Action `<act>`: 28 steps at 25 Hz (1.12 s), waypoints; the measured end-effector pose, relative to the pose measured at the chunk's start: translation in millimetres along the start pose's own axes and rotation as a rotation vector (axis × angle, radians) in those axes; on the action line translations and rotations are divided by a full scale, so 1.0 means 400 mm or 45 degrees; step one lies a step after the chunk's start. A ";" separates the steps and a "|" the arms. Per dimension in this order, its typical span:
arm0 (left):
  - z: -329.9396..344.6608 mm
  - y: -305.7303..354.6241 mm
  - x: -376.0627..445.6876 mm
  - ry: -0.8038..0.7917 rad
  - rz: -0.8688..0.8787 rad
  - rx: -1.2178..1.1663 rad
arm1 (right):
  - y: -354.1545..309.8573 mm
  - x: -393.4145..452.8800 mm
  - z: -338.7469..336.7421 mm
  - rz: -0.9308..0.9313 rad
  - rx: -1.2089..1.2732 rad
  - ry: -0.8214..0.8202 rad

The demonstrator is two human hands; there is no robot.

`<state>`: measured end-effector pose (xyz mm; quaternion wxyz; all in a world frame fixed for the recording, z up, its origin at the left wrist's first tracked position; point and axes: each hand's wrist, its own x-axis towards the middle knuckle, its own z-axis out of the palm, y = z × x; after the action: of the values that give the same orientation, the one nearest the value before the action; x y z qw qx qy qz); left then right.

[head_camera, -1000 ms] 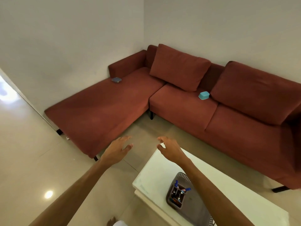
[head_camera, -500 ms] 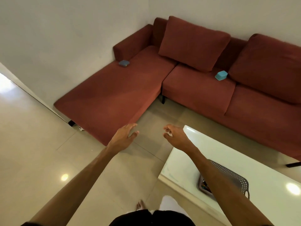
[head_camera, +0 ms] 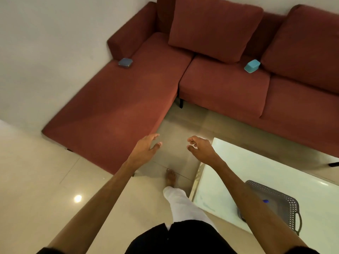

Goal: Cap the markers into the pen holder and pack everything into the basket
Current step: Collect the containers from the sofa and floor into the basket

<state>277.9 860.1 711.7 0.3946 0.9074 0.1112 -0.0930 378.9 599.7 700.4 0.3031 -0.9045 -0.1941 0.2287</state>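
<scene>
A grey perforated basket (head_camera: 286, 202) stands on the white table (head_camera: 256, 165) at the lower right, partly hidden behind my right forearm. A small blue marker tip (head_camera: 265, 201) shows inside it; the pen holder is hidden. My left hand (head_camera: 145, 150) hangs over the floor near the sofa's edge, fingers spread and empty. My right hand (head_camera: 200, 149) hovers just left of the table's far corner, fingers loosely curled apart, holding nothing. Both hands are well away from the basket.
A red L-shaped sofa (head_camera: 128, 107) fills the back and left. On it lie a grey-blue box (head_camera: 125, 62) and a light blue box (head_camera: 252, 66). My bare foot (head_camera: 171, 177) and white trouser leg stand on the tiled floor beside the table.
The view has tilted down and shifted; the sofa appears nearer and my foot and leg have come into view. Both hands stay empty and held out in front.
</scene>
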 end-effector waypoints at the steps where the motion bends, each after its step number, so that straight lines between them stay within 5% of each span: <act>1: -0.014 -0.004 0.050 -0.007 0.013 0.028 | -0.006 0.039 -0.002 0.010 0.009 0.002; 11: -0.147 0.050 0.638 -0.074 0.069 0.037 | 0.010 0.459 -0.234 0.206 0.083 0.046; 28: -0.140 0.337 1.783 -0.580 0.197 -0.013 | 0.279 1.166 -0.778 0.726 0.306 0.371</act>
<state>1002.7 903.5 660.2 0.4199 0.8668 -0.0500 -0.2644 950.2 602.5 712.7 0.3560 -0.9033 0.1403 0.1940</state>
